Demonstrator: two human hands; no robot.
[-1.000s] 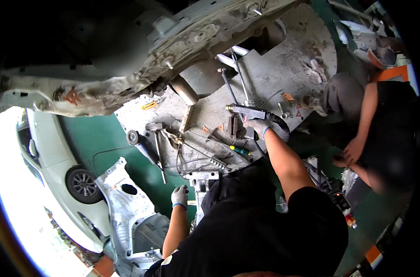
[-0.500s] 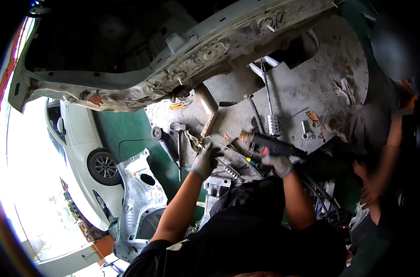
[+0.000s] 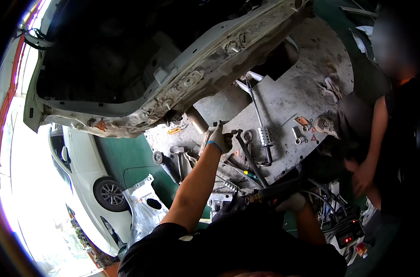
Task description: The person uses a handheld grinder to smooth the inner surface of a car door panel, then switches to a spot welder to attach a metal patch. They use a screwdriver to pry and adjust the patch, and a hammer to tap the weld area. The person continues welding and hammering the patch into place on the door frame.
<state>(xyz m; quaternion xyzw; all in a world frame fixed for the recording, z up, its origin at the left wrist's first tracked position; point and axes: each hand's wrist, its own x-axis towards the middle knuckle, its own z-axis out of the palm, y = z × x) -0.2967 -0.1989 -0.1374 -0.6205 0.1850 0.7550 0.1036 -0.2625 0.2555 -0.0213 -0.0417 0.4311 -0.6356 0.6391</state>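
My gloved left hand (image 3: 218, 140) reaches to the bent metal pipe (image 3: 197, 120) under the stripped car body (image 3: 187, 83), its fingers partly curled around something dark that I cannot make out, just left of a black hose with a fitting (image 3: 251, 161). Low at the right, near my body, my gloved right hand (image 3: 290, 203) grips a black gun-shaped tool (image 3: 272, 189). On the dusty steel plate (image 3: 318, 55) lie a long slide hammer (image 3: 260, 129), an angle grinder (image 3: 166, 166), a hammer (image 3: 177, 150) and a yellow-green screwdriver (image 3: 250, 174).
A co-worker (image 3: 390, 147) crouches close on my right, beside a machine with a lit display (image 3: 347, 233). A silver body panel (image 3: 145, 201) stands at lower left, a white car (image 3: 87, 184) behind it. The car body overhangs the plate.
My left hand has risen from low at the left to beside the pipe. My right hand has drawn the black tool back down toward my body. The view has also shifted.
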